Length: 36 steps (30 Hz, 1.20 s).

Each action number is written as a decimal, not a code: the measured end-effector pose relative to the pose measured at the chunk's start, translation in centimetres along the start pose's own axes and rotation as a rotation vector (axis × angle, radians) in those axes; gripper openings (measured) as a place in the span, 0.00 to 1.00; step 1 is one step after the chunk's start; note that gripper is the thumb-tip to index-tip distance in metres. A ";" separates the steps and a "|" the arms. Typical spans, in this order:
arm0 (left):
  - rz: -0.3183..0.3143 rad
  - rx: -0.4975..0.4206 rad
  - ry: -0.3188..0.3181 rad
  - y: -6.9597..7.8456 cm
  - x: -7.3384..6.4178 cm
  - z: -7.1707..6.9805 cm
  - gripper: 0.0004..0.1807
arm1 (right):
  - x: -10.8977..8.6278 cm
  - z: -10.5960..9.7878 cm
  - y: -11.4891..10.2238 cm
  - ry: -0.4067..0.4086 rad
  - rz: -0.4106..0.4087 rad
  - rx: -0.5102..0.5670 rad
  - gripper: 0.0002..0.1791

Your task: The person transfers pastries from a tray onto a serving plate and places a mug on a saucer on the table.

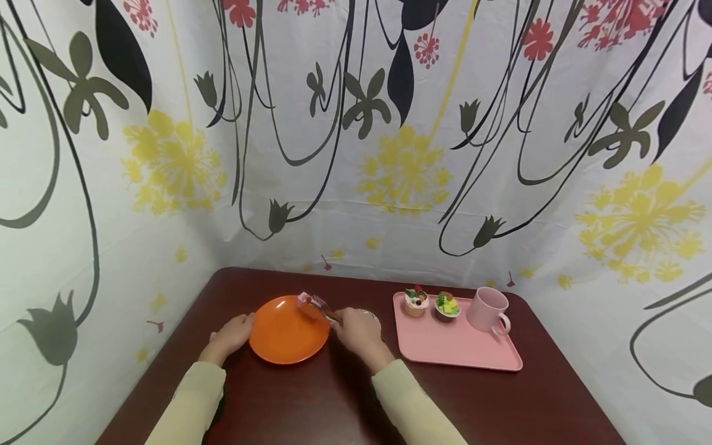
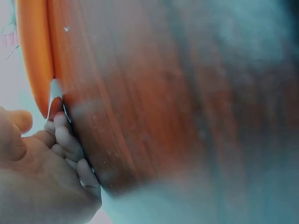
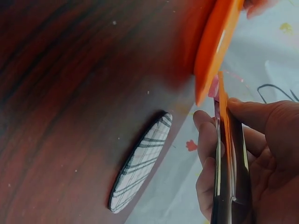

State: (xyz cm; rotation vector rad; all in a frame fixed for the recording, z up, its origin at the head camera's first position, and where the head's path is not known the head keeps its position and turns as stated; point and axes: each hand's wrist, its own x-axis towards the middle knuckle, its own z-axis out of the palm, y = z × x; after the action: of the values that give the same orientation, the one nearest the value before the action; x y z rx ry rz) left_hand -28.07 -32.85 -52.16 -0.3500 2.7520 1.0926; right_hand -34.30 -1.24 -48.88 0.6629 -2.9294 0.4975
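I look over the dark red table [image 1: 300, 408], with the pink tray [image 1: 447, 349] at its right and the orange plate [image 1: 289, 337] to the left of that. The left hand [image 1: 232, 335] holds the plate's left rim between thumb and fingers; the right hand [image 1: 358, 332] grips a metal utensil [image 1: 327, 311] at the far right edge. On the tray I count a pink mug [image 1: 483, 314] and two small desserts [image 1: 416, 305]. A pink piece [image 1: 303, 299] sits at the utensil's tip; whether it touches the plate, I can't tell.

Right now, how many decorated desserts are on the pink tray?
2: a pale-topped dessert near the far-left corner of the pink tray, and a yellow-topped dessert between it and the pink mug. None seems hidden.
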 end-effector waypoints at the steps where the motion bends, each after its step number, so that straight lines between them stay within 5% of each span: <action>1: 0.008 0.011 -0.011 0.0 0.0 -0.1 0.45 | 0.1 0.1 -0.1 0.004 -0.003 0.001 0.06; 9: 0.026 -0.004 0.004 -4.5 4.7 1.1 0.34 | 0.3 0.7 -0.5 -0.027 0.005 0.004 0.07; 14: 0.022 -0.034 0.002 -6.1 6.4 1.8 0.29 | 0.2 1.2 -0.3 -0.043 0.023 0.012 0.08; 18: 0.026 -0.047 0.016 -5.3 5.6 1.6 0.27 | 0.2 1.3 -0.4 -0.037 0.023 0.029 0.09; 26: 0.046 -0.047 0.023 -1.4 1.3 0.2 0.28 | 0.1 1.5 -0.4 -0.036 0.020 0.027 0.10; 36: 0.041 -0.123 -0.053 0.2 -0.4 -0.6 0.27 | -0.3 1.1 -0.2 -0.052 0.012 0.086 0.14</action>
State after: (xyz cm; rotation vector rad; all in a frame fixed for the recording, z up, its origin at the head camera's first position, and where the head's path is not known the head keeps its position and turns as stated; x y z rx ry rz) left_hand -27.74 -33.01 -51.50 -0.2771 2.6642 1.2661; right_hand -34.01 -1.66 -49.93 0.6781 -2.9771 0.6199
